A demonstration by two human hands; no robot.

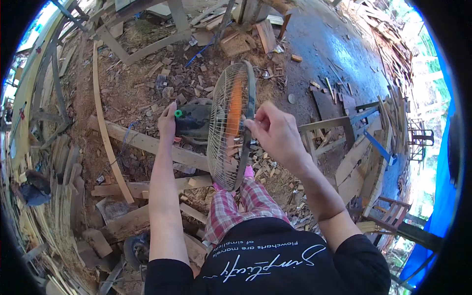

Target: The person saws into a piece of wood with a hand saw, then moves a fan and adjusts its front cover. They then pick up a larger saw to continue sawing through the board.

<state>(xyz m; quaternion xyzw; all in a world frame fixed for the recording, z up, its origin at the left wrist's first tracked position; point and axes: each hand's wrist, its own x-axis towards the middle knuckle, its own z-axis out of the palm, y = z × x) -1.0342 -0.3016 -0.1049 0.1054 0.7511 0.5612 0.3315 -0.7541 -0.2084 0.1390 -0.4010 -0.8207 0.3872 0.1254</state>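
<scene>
An electric fan (225,132) with a pale wire guard, a dark rim and orange blades (236,105) stands in front of me, its guard seen nearly edge-on. Behind the guard is its black motor housing (194,120), with a green knob (178,113) at the rear end. My left hand (167,122) is closed against the back of this housing. At the front side, my right hand (273,129) has its fingers curled in a pinch near the rim, level with the middle of the fan. What sits between those fingertips is hidden.
Wood scraps (196,83) cover the dirt ground. A long plank (157,142) lies behind the fan, and a thin curved strip (102,113) to its left. Wooden frames (147,51) stand at the far left; a blue tarp (437,211) hangs at right.
</scene>
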